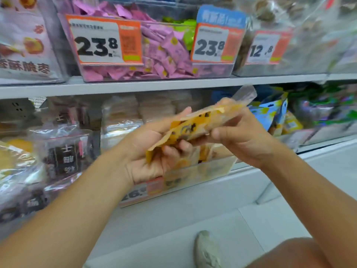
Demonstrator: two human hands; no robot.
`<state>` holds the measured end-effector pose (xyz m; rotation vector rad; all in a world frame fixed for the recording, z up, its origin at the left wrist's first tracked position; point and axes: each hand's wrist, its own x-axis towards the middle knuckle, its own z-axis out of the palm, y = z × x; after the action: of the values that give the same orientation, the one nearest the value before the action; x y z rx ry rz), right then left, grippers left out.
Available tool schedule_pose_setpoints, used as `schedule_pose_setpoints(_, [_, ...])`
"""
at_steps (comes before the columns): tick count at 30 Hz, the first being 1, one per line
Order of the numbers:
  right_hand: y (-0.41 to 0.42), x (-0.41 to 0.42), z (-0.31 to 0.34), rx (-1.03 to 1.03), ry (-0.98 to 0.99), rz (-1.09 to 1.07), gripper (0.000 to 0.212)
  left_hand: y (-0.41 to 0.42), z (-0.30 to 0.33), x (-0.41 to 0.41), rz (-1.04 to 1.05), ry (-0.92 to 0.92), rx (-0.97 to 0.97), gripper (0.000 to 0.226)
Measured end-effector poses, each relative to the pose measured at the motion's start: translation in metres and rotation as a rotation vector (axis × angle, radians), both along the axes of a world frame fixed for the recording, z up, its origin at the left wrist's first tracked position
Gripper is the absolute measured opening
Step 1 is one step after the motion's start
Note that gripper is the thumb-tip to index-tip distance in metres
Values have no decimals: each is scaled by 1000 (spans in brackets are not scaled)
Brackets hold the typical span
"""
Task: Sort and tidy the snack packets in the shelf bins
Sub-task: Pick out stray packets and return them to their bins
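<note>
Yellow snack packet (195, 126), one, gripped by two hands.

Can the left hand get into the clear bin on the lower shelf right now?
Probably not yet: the left hand and right hand both grip the yellow packet. The clear bin sits open just below, nothing blocking it.
</note>
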<state>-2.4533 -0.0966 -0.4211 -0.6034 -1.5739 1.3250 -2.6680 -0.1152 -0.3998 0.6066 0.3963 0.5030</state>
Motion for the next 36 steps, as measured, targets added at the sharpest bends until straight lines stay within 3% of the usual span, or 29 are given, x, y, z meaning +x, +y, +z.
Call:
schedule_pose_setpoints(3, [-1,16,3,-28,-32,-112,75,-7,-1,9,202,215,263,33])
schedule_pose_setpoints(4, [-2,23,5,24,-73,-163,61,-10,-1,10,226,279,347,31])
schedule_pose_setpoints(6, [-4,33,10,133,-178,-229,29,-7,-1,8,223,365,460,49])
schedule_pose_setpoints(9, [-9,37,16,222,-250,-314,32,-4,1,17,278,567,815,46])
schedule_pose_setpoints(11, [-7,34,20,273,-275,-357,31,2,0,25,428,639,985,42])
schedule_pose_setpoints(15, [-1,33,19,223,-276,-342,38,18,-1,29,592,639,830,29])
schedule_pose_setpoints(19, [2,31,15,133,-290,-291,44,25,-4,22,521,606,701,19])
schedule_pose_setpoints(22, [2,33,16,110,-283,-241,45,23,-1,16,434,478,628,29])
schedule_pose_setpoints(25, [3,31,12,140,-338,-271,43,27,-7,17,461,588,738,21])
schedule_pose_setpoints(29, [1,33,12,276,-392,-414,30,30,-16,9,732,615,790,23])
schedule_pose_setpoints(34, [-2,48,22,418,-139,-578,33,26,-19,-27,1078,595,1095,25])
schedule_pose_setpoints(36, [-5,40,27,468,-148,-570,27,26,-21,-42,1144,650,1225,24])
